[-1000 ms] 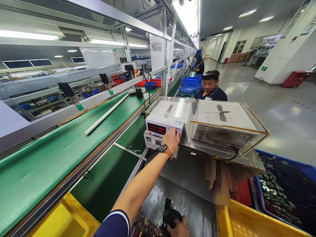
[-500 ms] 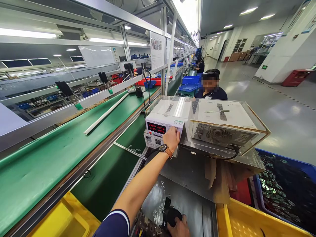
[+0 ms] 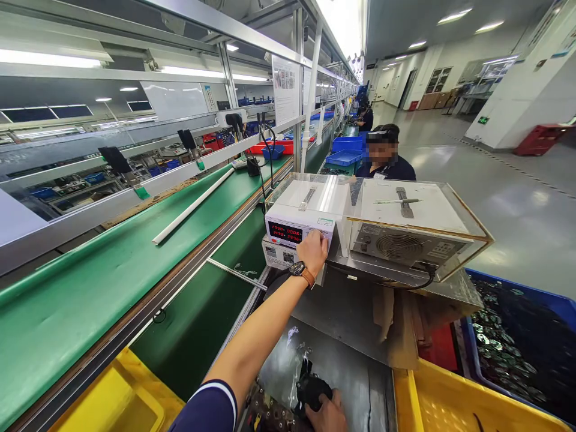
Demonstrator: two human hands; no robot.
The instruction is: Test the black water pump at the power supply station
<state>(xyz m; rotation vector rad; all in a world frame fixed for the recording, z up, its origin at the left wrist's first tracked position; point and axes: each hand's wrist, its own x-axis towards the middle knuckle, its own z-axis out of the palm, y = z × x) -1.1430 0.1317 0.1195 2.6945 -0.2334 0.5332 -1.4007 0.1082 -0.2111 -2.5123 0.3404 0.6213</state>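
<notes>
up ahead, left hand (image 3: 314,251) curled against meter (image 3: 294,221), grip hidden; fan box (image 3: 405,243) just right of it, green belt (image 3: 112,288) left. right hand (image 3: 328,414) grips black part (image 3: 311,389) under its fingers, yellow bin (image 3: 443,393) rightward.

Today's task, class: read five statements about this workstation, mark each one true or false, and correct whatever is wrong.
1. The left hand is at the front of the device with red digits. True.
2. The right hand holds a bright yellow part. False: the part is black.
3. The wristwatch is worn on the right wrist. False: it is on the left wrist.
4. A white strip lies on the green surface. True.
5. The nearest co-worker wears a white top. False: the top is dark.
</notes>
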